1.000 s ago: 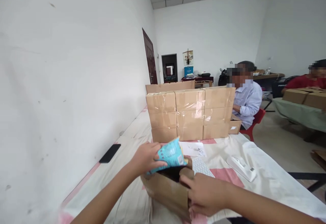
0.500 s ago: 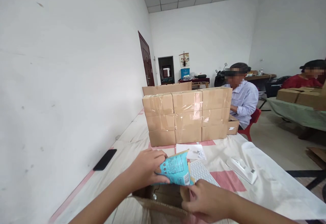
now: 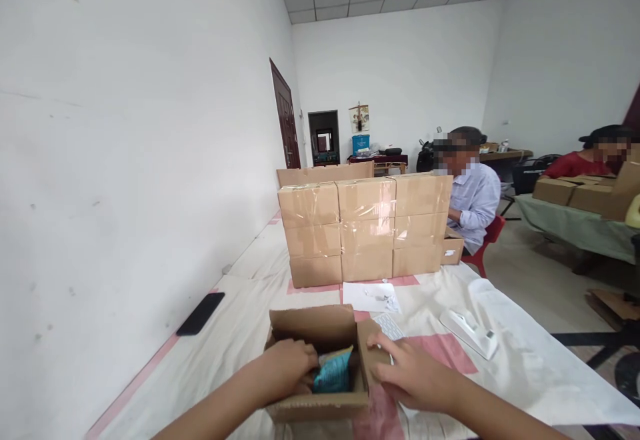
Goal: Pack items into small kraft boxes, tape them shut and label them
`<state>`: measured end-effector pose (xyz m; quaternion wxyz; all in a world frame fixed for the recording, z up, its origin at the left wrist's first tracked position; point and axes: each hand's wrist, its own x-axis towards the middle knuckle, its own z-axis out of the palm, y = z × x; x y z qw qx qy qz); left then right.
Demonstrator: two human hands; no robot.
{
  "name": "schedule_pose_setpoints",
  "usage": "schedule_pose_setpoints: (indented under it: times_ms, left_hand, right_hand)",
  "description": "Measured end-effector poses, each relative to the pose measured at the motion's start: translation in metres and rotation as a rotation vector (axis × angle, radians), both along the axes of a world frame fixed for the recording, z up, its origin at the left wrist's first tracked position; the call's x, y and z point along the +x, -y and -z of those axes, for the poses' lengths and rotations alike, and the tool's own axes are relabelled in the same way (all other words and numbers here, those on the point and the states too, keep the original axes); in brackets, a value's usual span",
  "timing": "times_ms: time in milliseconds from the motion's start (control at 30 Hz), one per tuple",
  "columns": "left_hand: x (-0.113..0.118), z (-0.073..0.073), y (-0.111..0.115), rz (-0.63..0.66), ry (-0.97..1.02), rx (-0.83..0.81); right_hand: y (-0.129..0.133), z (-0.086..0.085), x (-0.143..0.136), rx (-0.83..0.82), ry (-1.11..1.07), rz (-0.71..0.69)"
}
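Observation:
An open cardboard box [image 3: 320, 405] stands at the near edge of the cloth-covered table. Inside it lies a blue packet [image 3: 333, 373], partly hidden by the box walls. My left hand [image 3: 290, 368] reaches into the box with its fingers curled against the packet's left end; the fingertips are hidden. At the box's right side, my right hand [image 3: 407, 368] has its fingers apart, with thumb and forefinger touching the raised right flap [image 3: 373, 353].
Taped cardboard boxes [image 3: 367, 227] stand stacked ahead. A black phone [image 3: 201, 313] lies left, a white tape dispenser [image 3: 469, 333] right. White paper [image 3: 367, 297] and a patterned sheet [image 3: 389, 327] lie before the stack. Two people sit to the right, one in a light shirt [image 3: 475, 203].
The blue packet has gone from above the box down into it, with my left hand. My right hand has moved slightly up and right onto the flap, its fingers spreading.

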<state>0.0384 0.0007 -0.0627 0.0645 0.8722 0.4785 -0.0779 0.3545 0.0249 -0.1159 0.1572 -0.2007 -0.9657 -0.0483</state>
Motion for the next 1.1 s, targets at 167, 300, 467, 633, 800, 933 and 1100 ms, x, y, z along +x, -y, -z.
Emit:
schedule_pose_setpoints:
  times_ms: [167, 300, 467, 633, 800, 933, 1100]
  left_hand:
    - [-0.012, -0.007, 0.011, -0.004, 0.276, 0.157]
    - [-0.058, -0.002, 0.028, -0.208, 0.815, 0.366]
    - [-0.086, 0.064, 0.044, -0.261, 1.366, 0.119]
    - [-0.069, 0.084, 0.045, -0.437, 1.212, 0.163]
    - [-0.067, 0.085, 0.031, -0.504, 1.112, 0.360]
    - [-0.071, 0.100, 0.026, -0.476, 1.188, 0.248]
    - [-0.067, 0.107, 0.029, -0.471, 1.165, 0.342]
  right_hand:
    - [0.012, 0.020, -0.006, -0.171, -0.364, 0.068]
    - [0.020, 0.041, -0.017, -0.226, -0.589, 0.044]
    - [0.020, 0.057, -0.044, -0.273, -0.666, 0.020]
    - [0.023, 0.057, -0.081, -0.365, -0.680, 0.096]
    - [0.014, 0.069, -0.103, -0.452, -0.983, 0.381]
    - [-0.002, 0.074, -0.105, -0.588, -0.970, 0.360]
    - [-0.011, 0.071, -0.107, -0.663, -0.985, 0.202]
